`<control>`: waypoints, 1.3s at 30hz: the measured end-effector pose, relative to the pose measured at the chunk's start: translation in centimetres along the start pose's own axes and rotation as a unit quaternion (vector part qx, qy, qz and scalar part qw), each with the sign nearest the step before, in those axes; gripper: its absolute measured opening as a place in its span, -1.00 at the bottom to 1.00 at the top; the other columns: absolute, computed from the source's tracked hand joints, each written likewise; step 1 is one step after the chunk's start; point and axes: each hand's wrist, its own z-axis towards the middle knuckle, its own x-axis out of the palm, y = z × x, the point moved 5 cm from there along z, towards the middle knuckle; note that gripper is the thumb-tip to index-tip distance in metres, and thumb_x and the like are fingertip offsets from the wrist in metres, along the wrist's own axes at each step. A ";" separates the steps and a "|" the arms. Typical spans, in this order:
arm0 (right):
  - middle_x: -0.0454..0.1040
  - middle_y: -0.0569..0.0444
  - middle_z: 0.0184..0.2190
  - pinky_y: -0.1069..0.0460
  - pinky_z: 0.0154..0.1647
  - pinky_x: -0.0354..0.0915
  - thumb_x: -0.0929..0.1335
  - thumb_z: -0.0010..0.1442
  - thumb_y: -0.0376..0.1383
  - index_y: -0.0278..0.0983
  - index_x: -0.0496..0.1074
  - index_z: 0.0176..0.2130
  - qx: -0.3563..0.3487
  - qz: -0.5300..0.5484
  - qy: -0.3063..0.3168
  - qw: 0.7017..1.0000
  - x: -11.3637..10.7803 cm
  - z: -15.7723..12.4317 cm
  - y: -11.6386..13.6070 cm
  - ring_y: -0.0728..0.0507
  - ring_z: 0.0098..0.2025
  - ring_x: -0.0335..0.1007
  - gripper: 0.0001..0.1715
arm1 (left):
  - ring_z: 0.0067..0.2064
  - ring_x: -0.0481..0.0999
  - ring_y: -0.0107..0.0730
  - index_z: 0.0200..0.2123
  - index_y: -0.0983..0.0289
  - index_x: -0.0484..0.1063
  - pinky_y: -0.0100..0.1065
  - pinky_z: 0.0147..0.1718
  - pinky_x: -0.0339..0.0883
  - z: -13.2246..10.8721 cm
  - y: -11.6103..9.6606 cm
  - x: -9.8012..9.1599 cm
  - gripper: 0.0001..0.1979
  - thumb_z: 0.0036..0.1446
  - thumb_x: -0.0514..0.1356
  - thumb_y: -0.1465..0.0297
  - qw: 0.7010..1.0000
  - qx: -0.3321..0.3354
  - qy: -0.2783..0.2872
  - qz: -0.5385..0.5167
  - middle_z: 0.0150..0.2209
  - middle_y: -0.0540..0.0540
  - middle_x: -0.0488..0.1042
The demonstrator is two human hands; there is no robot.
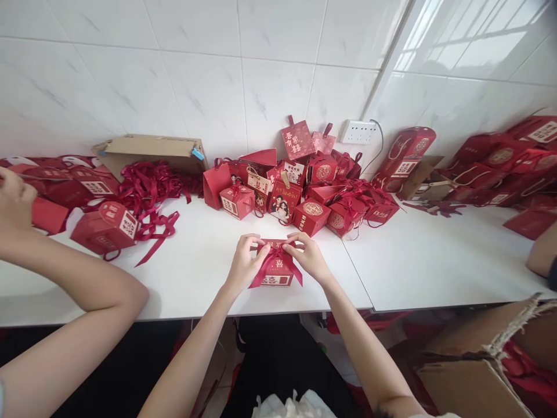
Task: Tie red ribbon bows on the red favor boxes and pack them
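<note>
A small red gift box [278,271] with gold characters stands on the white table [195,273] near its front edge. A dark red ribbon [274,261] crosses its top and hangs down both sides. My left hand [244,262] pinches the ribbon at the box's left top corner, fingers closed. My right hand [308,254] pinches it at the right top corner, also closed. Both hands touch the box.
A heap of finished red boxes [304,186] lies against the tiled wall, loose ribbons [150,186] and a flat cardboard carton [152,148] to the left. Another person's arm [65,290] reaches in at left; an elbow [542,252] shows at right. An open carton [478,371] stands below right.
</note>
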 end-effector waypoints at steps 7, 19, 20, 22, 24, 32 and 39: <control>0.43 0.08 -0.46 -0.02 -0.31 0.25 0.34 0.06 -0.07 -0.25 0.36 -0.47 0.031 -0.010 -0.061 0.998 -1.1 -1.5 0.7 -0.10 -0.38 0.35 -0.70 | -0.27 0.43 -0.36 -0.38 0.22 0.28 -0.34 -0.27 0.31 -0.4 0.2 -0.6 -0.79 0.15 0.06 0.21 0.999 -0.041 0.012 0.006 -0.35 0.04 0.42; 0.34 0.18 -0.55 0.08 -0.47 0.20 0.41 -0.08 0.01 -0.27 0.34 -0.36 0.127 0.199 -0.031 0.971 0.3 -2.1 -0.7 -0.01 -0.50 0.26 -0.56 | -0.36 0.43 -0.39 -0.40 0.26 0.37 -0.38 -0.33 0.29 -0.6 0.9 0.4 -0.83 0.03 0.16 0.26 0.985 -0.109 -0.002 -0.133 -0.45 0.00 0.41; 0.35 0.18 -0.53 0.08 -0.45 0.21 0.42 -0.10 0.00 -0.27 0.34 -0.38 0.132 0.218 -0.033 0.966 0.3 -2.1 -0.8 0.00 -0.48 0.26 -0.57 | -0.37 0.42 -0.40 -0.40 0.26 0.36 -0.39 -0.33 0.29 -0.7 1.0 0.4 -0.83 0.03 0.16 0.26 0.984 -0.109 -0.017 -0.143 -0.46 -0.01 0.39; 0.35 0.19 -0.53 0.08 -0.44 0.22 0.44 -0.11 -0.01 -0.27 0.32 -0.40 0.138 0.248 -0.036 0.958 0.4 -2.2 -1.1 0.00 -0.48 0.26 -0.57 | -0.38 0.39 -0.42 -0.39 0.25 0.35 -0.40 -0.35 0.28 -1.1 1.2 0.6 -0.83 0.03 0.15 0.27 0.982 -0.108 -0.038 -0.152 -0.47 -0.01 0.37; 0.34 0.20 -0.54 0.09 -0.44 0.21 0.45 -0.12 -0.04 -0.26 0.32 -0.41 0.141 0.267 -0.039 0.952 0.5 -2.2 -1.3 0.01 -0.48 0.25 -0.58 | -0.39 0.38 -0.43 -0.38 0.25 0.33 -0.41 -0.36 0.27 -1.4 1.3 0.7 -0.84 0.04 0.14 0.27 0.981 -0.111 -0.050 -0.152 -0.46 -0.01 0.36; 0.30 0.23 -0.57 0.11 -0.47 0.15 0.48 -0.12 -0.10 -0.26 0.31 -0.44 0.123 0.298 -0.068 0.944 0.4 -2.3 -1.9 0.04 -0.52 0.18 -0.62 | -0.40 0.38 -0.43 -0.39 0.24 0.30 -0.41 -0.38 0.28 -1.8 1.2 0.7 -0.86 0.05 0.13 0.29 0.982 -0.107 -0.065 -0.142 -0.45 0.00 0.35; 0.29 0.22 -0.56 0.10 -0.46 0.17 0.47 -0.13 -0.10 -0.25 0.29 -0.45 0.123 0.293 -0.075 0.945 0.2 -2.6 -2.3 0.03 -0.51 0.18 -0.62 | -0.40 0.37 -0.43 -0.40 0.24 0.27 -0.42 -0.38 0.28 -2.1 1.2 0.7 -0.87 0.06 0.11 0.30 0.983 -0.104 -0.065 -0.139 -0.44 0.00 0.35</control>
